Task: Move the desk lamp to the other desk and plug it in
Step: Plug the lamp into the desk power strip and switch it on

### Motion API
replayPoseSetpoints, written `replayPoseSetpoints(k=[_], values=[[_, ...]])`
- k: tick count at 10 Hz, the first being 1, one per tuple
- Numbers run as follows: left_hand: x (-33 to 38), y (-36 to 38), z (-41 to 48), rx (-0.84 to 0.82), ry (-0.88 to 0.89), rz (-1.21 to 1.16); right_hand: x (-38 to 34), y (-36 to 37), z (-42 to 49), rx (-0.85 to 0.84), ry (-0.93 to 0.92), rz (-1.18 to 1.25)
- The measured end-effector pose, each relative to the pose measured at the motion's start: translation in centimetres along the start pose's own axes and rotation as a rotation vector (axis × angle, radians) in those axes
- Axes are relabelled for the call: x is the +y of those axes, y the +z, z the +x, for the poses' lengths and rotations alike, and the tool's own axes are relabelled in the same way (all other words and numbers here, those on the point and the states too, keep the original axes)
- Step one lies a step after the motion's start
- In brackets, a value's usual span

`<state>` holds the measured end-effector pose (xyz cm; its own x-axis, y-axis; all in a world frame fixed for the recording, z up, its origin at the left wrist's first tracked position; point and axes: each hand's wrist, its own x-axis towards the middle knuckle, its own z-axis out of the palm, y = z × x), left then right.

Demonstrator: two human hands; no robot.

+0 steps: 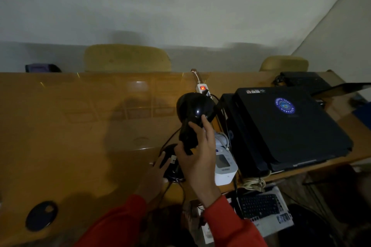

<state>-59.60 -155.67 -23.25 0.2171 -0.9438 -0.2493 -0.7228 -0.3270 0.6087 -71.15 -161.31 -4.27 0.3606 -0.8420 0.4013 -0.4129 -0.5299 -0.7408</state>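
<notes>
The black desk lamp (192, 110) stands near the right end of the brown wooden desk (80, 126). Its round shade is up top and its round base (170, 164) rests on the desk. My right hand (198, 152) is wrapped around the lamp's neck just below the shade. My left hand (156, 174) lies flat against the left side of the base, fingers spread. The lamp's black cord (168, 138) loops across the desk. A white power strip (202, 88) with a lit red switch lies behind the shade, with plugs in it.
A white blood pressure monitor (224, 166) sits right of the lamp. Stacked black laptops (285, 126) fill the neighbouring desk. Two yellow chair backs (126, 58) stand behind the desks. A keyboard box (261, 206) lies below, and a dark round cable hole (41, 216) is front left.
</notes>
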Motion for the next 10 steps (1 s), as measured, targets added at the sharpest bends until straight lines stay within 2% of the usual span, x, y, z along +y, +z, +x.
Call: replayPoseSetpoints(k=[1,3,7,9,10], values=[[1.0,1.2,-0.8,0.030,-0.015,0.081,0.9,-1.9,0.8,-0.079,0.020,0.084],[2.8,3.3,-0.3,-0.045,-0.061,0.121,2.5,-4.5,2.4,-0.180,-0.017,0.081],[3.8,4.4,-0.7,-0.091,-0.101,0.433,3.5,-5.2,3.9,-0.248,-0.143,-0.006],[4.1,3.4,-1.2,-0.147,-0.070,0.479,4.4,-5.2,4.0,-0.269,-0.176,0.024],[4.6,3.0,-1.7,-0.086,-0.049,0.492,5.0,-5.3,3.0,-0.233,-0.187,0.067]])
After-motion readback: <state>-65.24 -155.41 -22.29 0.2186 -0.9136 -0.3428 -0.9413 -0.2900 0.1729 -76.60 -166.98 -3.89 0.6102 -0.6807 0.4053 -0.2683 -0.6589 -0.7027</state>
